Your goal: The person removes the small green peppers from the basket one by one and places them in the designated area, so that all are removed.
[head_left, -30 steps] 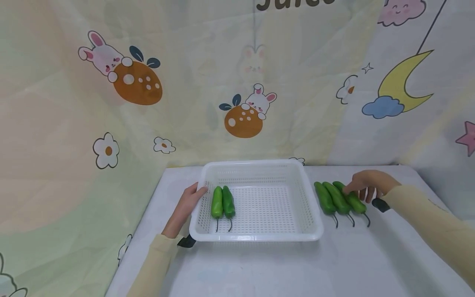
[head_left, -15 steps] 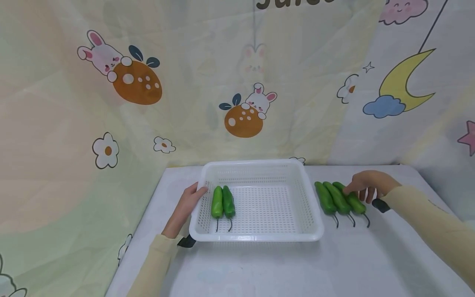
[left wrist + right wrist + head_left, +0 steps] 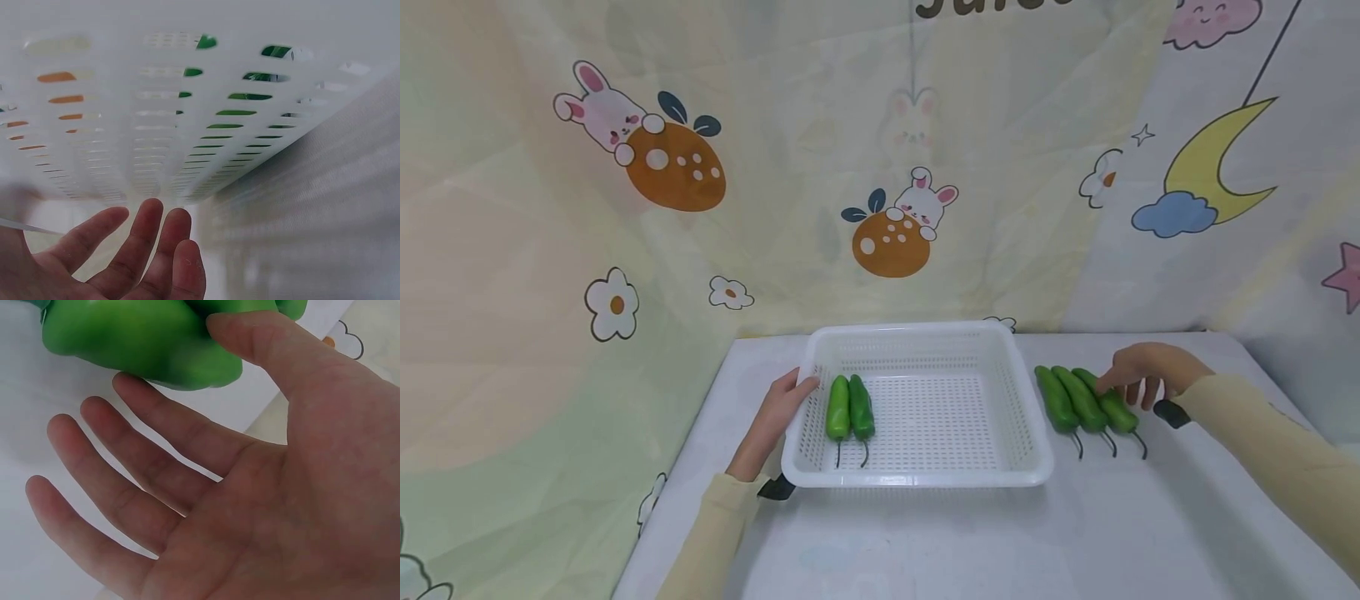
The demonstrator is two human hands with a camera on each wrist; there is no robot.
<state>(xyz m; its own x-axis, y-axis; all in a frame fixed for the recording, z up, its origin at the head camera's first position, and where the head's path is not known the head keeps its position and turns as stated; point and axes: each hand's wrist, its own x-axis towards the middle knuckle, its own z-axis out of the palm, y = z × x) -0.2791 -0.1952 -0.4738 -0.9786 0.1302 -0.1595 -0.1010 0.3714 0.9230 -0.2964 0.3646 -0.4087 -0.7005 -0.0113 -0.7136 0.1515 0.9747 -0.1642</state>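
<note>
filling the far side, a pale printed backdrop (image 3: 1015,208) carries rabbits, fruit and a yellow moon (image 3: 1182,171). below it spreads a white table (image 3: 925,550), and on that stands a white basket (image 3: 917,480) with slotted walls. two cream sleeves reach in, a left sleeve (image 3: 703,537) and a right sleeve (image 3: 1262,450). the left hand (image 3: 772,419) lightly holds the basket's left rim, thumb over the edge, four fingers loosely bent outside the wall. the right hand (image 3: 1159,367) is half spread, thumb and index finger pinching the outermost pepper (image 3: 1120,413), its other fingers apart and free. that pepper lies on the table, right of the basket, alongside a middle pepper (image 3: 1080,402) and an inner pepper (image 3: 1057,403). inside the basket, near its left wall, a lighter pepper (image 3: 838,410) and a darker pepper (image 3: 862,412) lie side by side, stems (image 3: 864,455) pointing towards the near rim.
</note>
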